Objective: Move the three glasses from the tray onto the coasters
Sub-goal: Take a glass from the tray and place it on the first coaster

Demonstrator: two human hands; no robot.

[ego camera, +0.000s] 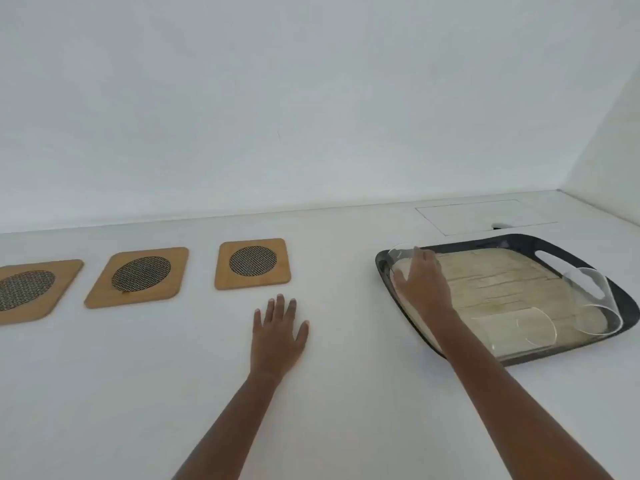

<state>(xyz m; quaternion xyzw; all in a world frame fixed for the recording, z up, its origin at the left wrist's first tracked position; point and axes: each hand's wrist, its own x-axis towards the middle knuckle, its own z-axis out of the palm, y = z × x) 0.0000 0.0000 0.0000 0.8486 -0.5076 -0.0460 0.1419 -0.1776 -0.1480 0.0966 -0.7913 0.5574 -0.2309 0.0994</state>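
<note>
A dark tray (491,241) with a pale wood-grain floor lies at the right. Three clear glasses stand on it: one at the far left corner (398,259), one near the front (519,330), one at the right (592,303). My right hand (420,284) is wrapped around the far left glass, which still stands on the tray. My left hand (278,332) lies flat on the white counter, fingers spread, holding nothing. Three wooden coasters with dark mesh discs sit in a row to the left: right coaster (252,264), middle coaster (138,277), left coaster (29,289).
A white wall rises behind the counter, and another closes in on the far right. A flush rectangular panel (485,216) with a small dark hole is set in the counter behind the tray.
</note>
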